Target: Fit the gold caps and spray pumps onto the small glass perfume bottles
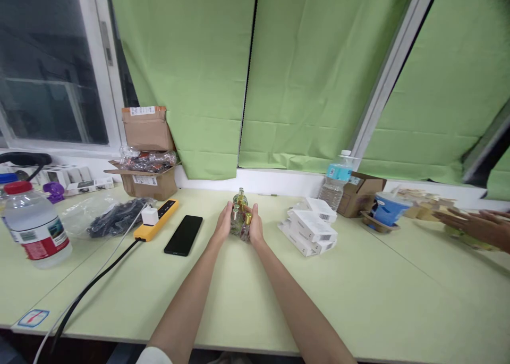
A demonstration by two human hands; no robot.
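A tight cluster of small glass bottles point(240, 215) stands upright on the table in front of me, some with gold-coloured caps. My left hand point(223, 221) is cupped against the left side of the cluster. From the right, my right hand point(255, 223) presses in on the same bottles, so they are held between both palms. The far fingers of each hand are partly hidden behind the glass. A black phone point(184, 235) lies flat to the left of my left hand. Right of my right hand sits a pile of small white boxes point(311, 227).
At left are a yellow power strip point(157, 220) with cables, a bagged black item point(119, 217), a red-capped bottle point(37, 226) and an open carton point(151, 180). At right stand a large water bottle point(335, 183), a brown box point(360, 194) and a blue tub point(388, 207). Another person's hands point(474, 226) reach in.
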